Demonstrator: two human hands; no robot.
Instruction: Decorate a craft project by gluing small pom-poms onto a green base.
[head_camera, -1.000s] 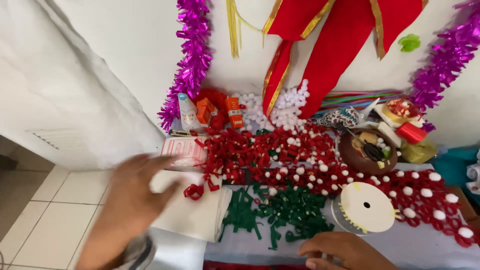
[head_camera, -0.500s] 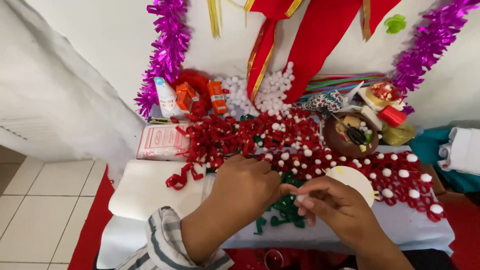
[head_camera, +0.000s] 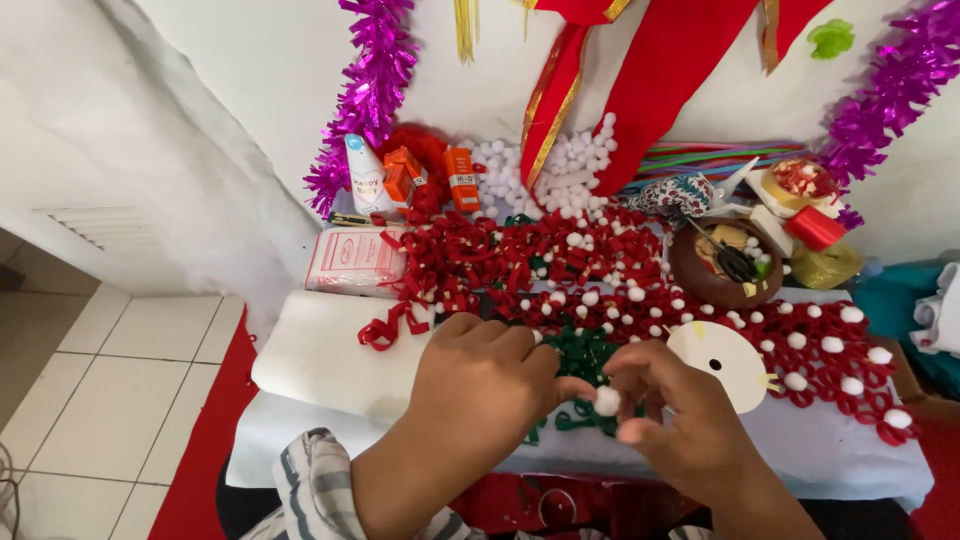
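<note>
Head view, nearest first: left hand (head_camera: 478, 372) and right hand (head_camera: 672, 412) meet at the near edge of the bench (head_camera: 300, 440). A small white pompom (head_camera: 606, 401) is pinched between the fingers of both hands, just above a pile of green paper curls (head_camera: 580, 355). Right of them lies a cream paper disc (head_camera: 732, 362). Farther back spread red paper curls (head_camera: 520, 260) dotted with white balls, then a brown bowl (head_camera: 700, 280), orange boxes (head_camera: 462, 178) and purple tinsel (head_camera: 365, 100) on the wall.
</note>
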